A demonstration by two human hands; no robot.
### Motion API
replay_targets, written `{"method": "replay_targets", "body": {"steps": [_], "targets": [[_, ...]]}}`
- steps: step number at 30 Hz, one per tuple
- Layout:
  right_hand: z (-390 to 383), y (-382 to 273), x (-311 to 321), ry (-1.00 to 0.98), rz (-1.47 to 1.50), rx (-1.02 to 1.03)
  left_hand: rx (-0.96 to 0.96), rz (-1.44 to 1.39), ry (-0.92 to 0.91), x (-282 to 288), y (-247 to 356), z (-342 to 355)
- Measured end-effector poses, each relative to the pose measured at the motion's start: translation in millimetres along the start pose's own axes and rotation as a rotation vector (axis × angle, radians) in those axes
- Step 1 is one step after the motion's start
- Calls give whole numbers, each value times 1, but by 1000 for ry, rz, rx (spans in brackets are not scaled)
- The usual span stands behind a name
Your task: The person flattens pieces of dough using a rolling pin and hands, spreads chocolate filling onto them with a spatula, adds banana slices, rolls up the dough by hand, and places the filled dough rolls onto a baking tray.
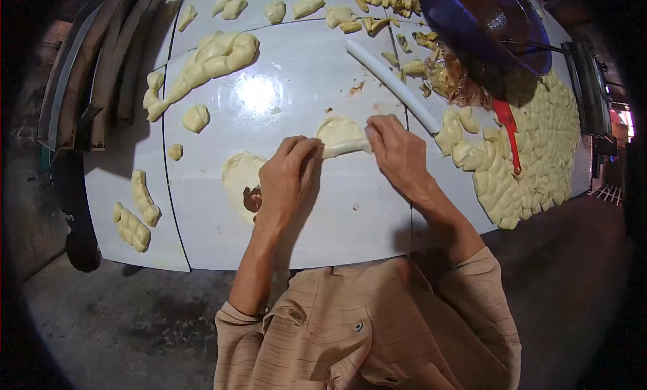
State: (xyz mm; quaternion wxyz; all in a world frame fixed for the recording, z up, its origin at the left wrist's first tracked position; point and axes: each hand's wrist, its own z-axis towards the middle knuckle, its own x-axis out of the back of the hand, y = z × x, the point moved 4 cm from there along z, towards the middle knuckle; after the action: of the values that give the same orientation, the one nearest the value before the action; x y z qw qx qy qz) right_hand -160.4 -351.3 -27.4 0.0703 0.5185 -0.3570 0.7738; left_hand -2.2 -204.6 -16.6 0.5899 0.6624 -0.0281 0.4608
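A flat round of pale dough (339,128) lies on the white table in front of me, its near edge folded over into a roll. My left hand (288,176) has its fingers closed on the left end of that roll. At the other end, my right hand (399,155) pinches the roll with bent fingers. Beside my left wrist rests a second flattened dough round (237,174), partly covered by the hand. A dab of dark brown filling (251,199) sits on it.
A white rod (391,83) lies slantwise beyond my right hand. Many shaped dough pieces (532,161) spread at right, near a red utensil (509,131) and a blue basin (465,19). A dough mass (219,56) lies far left; metal trays (101,67) stand beside the table.
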Motion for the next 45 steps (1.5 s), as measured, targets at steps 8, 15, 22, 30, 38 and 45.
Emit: {"method": "replay_targets", "body": {"steps": [8, 15, 22, 30, 38, 45], "targets": [[-3, -3, 1, -22, -68, 243, -127, 244, 36, -2, 7, -7], [2, -13, 6, -51, -55, 336, -366, 363, -76, -1, 18, -3], [13, 0, -1, -179, -240, 425, -340, 543, -152, -14, 3, 7], [16, 8, 0, 3, 39, 356, -331, 215, 5, -4, -3, 13], [15, -1, 0, 39, -60, 442, -313, 311, 30, -6, 5, 8], [16, -13, 7, 6, -15, 485, -265, 269, 44, -6, 2, 8]]}}
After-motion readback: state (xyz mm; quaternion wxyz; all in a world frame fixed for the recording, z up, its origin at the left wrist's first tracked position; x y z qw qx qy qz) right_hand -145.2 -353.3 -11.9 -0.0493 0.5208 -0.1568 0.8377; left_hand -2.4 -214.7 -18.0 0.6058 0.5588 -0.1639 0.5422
